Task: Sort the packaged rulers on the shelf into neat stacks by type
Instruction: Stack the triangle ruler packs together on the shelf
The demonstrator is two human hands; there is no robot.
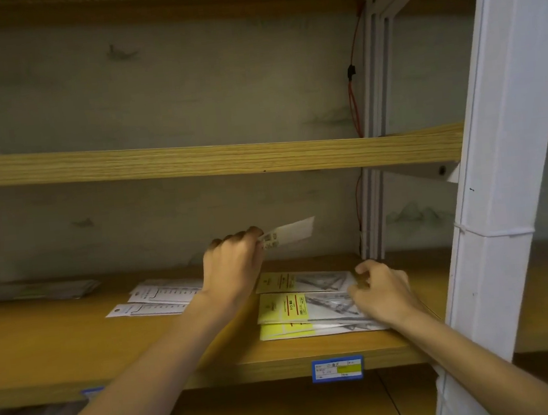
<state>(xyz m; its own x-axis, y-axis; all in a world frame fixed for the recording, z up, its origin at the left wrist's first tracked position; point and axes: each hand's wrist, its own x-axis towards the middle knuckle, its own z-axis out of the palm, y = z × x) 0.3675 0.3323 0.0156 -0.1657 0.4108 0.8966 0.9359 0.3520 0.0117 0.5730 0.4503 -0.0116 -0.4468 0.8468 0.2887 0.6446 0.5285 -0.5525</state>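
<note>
My left hand (233,266) is raised above the wooden shelf (62,354) and pinches a white ruler pack (290,232) by its left end, its back side with a barcode facing me. Under that arm lie two white-carded ruler packs (161,300), fanned apart. To the right sits a pile of yellow-labelled ruler packs (289,309), with a further yellow-labelled pack (303,279) behind it. My right hand (379,291) rests on the right end of that pile, fingers curled at the packs' edges.
A flat grey stack (36,290) lies at the shelf's far left. A white metal upright (498,185) stands close on the right, and a blue price tag (336,368) is fixed to the shelf's front edge. Another wooden shelf (194,159) runs overhead.
</note>
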